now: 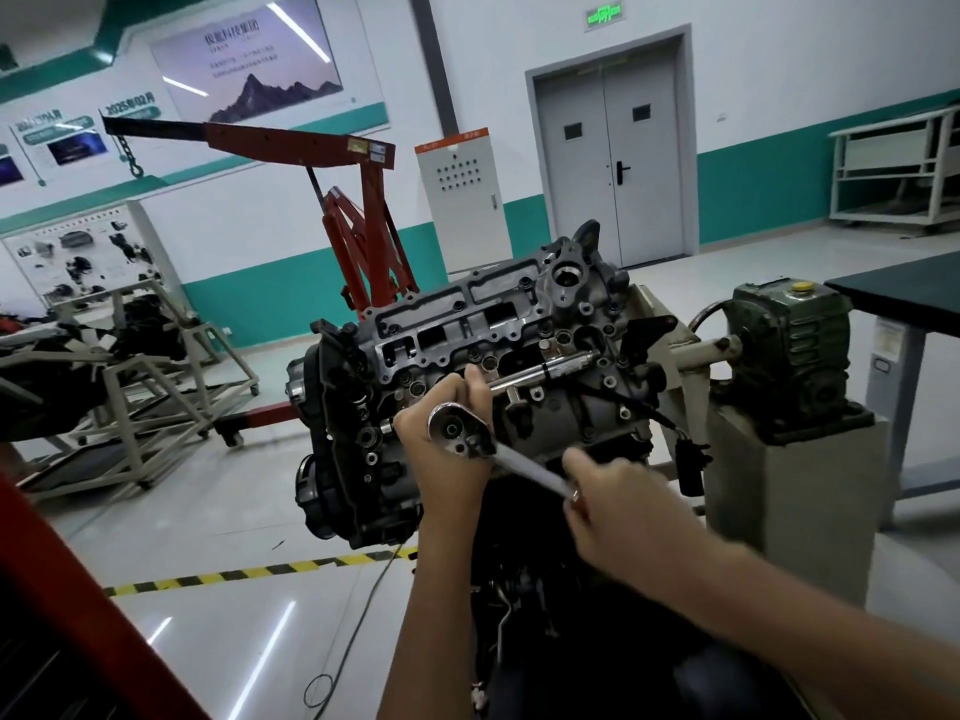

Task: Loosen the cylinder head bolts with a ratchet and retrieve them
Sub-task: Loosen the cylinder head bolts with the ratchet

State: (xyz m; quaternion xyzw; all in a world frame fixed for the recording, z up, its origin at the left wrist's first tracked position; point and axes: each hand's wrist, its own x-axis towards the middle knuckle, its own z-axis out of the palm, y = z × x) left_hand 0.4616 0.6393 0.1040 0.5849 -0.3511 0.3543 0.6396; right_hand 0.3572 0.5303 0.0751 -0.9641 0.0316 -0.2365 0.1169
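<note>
the chrome ratchet [460, 433], round head and slim handle slanting down-right, sits in front of the engine [467, 324]. the left hand [441, 467] cups the head, fingers curled round it. whatever lies beneath is hidden. the right hand [618, 496], blurred, is clamped on the handle's end.

L hand [432, 472] cupped round ratchet [458, 432] head; R hand [615, 504] fisted on handle, both forearms extended fwd.
</note>
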